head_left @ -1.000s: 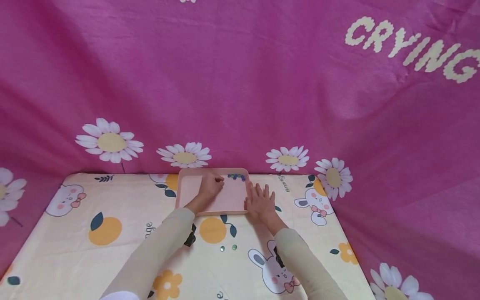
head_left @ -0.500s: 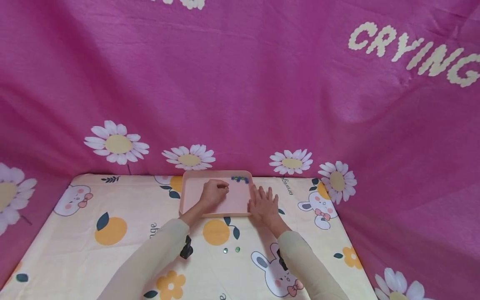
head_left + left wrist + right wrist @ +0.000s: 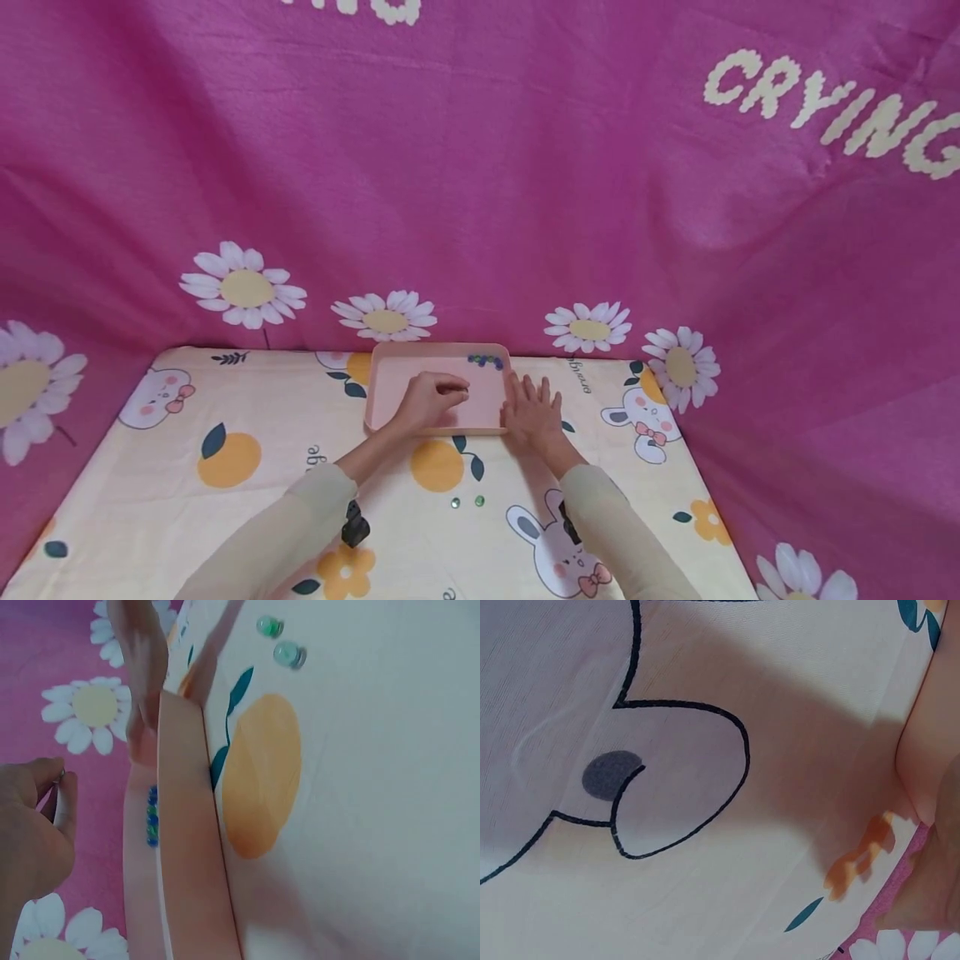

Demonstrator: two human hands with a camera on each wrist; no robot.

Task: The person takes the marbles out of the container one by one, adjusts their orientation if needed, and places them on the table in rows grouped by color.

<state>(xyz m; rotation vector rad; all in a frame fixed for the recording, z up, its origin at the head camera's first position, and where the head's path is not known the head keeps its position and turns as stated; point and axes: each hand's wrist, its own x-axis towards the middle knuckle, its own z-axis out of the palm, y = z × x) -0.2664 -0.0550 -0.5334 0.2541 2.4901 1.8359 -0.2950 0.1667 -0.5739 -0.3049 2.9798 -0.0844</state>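
A pink tray (image 3: 442, 430) lies near the back edge of the table. Over its middle, my left hand (image 3: 427, 402) pinches a small shiny marble (image 3: 61, 775) between thumb and fingertips, which mostly hide it. Several blue and green marbles (image 3: 486, 361) form a row in the tray's back right corner. My right hand (image 3: 534, 410) rests at the tray's right wall with its fingers spread. On the cloth in front of the tray sit two loose marbles, a green marble (image 3: 268, 627) and a paler marble (image 3: 288, 654).
A cream tablecloth (image 3: 277, 517) printed with oranges, flowers and rabbits covers the table. Right behind the tray rises a pink curtain (image 3: 480, 208) with daisies. Both forearms reach in from the near side, each with a dark wrist device (image 3: 355, 525).
My left hand has drawn back from near the tray's far side toward its middle and slightly right, still pinching the marble. My right hand stays at the tray's wall. The head view shifts slightly.
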